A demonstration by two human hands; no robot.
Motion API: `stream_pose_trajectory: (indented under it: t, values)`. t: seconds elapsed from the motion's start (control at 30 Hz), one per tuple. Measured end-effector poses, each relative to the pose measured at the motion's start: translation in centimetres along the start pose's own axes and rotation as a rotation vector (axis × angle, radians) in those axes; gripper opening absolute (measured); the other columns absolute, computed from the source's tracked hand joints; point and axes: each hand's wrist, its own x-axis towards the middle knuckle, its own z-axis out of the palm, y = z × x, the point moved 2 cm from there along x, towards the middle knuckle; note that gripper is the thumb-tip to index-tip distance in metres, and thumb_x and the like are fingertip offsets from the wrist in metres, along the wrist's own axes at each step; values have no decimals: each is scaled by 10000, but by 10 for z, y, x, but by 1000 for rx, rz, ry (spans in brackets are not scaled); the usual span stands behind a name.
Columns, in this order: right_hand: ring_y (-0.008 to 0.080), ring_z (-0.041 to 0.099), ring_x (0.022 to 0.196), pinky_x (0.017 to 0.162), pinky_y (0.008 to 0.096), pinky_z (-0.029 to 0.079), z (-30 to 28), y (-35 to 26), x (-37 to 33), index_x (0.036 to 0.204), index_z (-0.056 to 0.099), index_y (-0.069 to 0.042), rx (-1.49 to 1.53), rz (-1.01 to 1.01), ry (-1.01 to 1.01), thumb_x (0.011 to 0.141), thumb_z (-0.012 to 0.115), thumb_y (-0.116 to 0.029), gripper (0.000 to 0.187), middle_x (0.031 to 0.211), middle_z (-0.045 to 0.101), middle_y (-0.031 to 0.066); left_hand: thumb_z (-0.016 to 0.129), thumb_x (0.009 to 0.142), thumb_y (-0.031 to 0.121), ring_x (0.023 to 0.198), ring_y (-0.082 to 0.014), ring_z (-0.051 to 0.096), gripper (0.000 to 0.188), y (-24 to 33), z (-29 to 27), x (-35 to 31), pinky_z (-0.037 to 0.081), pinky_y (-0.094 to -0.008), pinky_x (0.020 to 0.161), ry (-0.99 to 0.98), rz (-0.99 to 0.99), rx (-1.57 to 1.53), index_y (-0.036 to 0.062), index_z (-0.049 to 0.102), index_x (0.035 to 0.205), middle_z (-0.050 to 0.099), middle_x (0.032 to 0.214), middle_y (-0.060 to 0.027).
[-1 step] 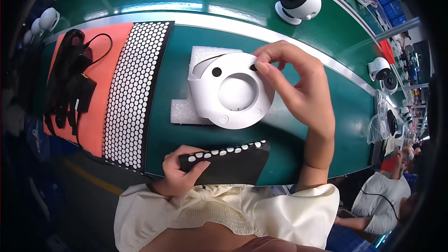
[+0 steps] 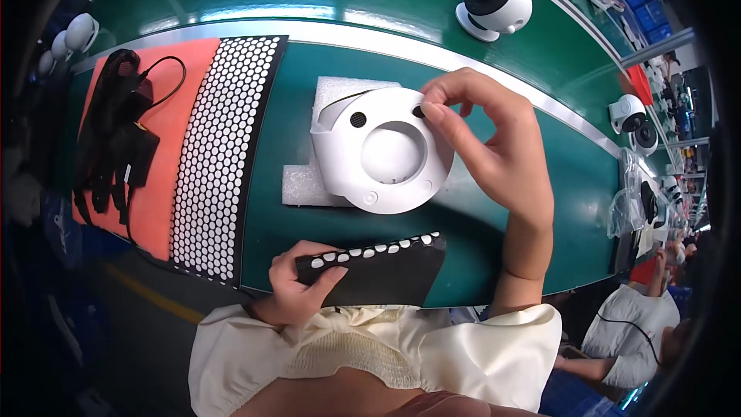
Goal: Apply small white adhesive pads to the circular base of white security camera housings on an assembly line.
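Observation:
A white round plastic housing [image 2: 336,161] with a large central opening lies tilted on a white foam block [image 2: 299,185] on the green table. One black round pad [image 2: 358,119] sits at the upper left of its face. At the upper right, the thumb and fingertips of my right hand [image 2: 494,135] pinch together at a second black round pad [image 2: 417,111], partly covering it. My left hand [image 2: 297,282], low and near my body, grips a black sheet [image 2: 386,278] bent over, with white dots showing along its upper edge.
An orange-red mat [image 2: 197,69] and a white-dotted black sheet [image 2: 224,131] lie at left, with black cables and adapters [image 2: 123,131] on the mat. Finished-looking white cameras [image 2: 513,4] stand beyond the pale rail [image 2: 347,37]. Clear plastic bags [image 2: 624,212] lie far right; another person [image 2: 633,332] sits there.

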Motion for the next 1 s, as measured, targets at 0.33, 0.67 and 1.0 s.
stream_pose_trajectory:
  t: [0.33,0.67,1.0]
  values:
    - [176,539,587,533,251,407,1,-9,-6,792,577,1,-386,-271,36,695,611,-28,107,755,590,66,635,699,1,596,-65,552,155,4,1,1,436,-189,555,7,32,-1,-18,562,834,607,693,-59]
    - [265,535,709,624,319,422,-1,-24,-14,897,578,-9,-731,-436,25,694,596,-313,366,903,561,127,636,704,-6,588,-60,538,156,3,1,1,429,-182,557,33,29,-19,-24,562,840,602,686,-54]
    - [224,501,679,608,291,369,6,-18,-77,820,557,-45,-254,-23,-429,624,697,-198,286,769,545,54,630,706,-17,587,-58,538,149,3,3,1,426,-179,548,26,59,-63,-26,561,838,607,694,-60]
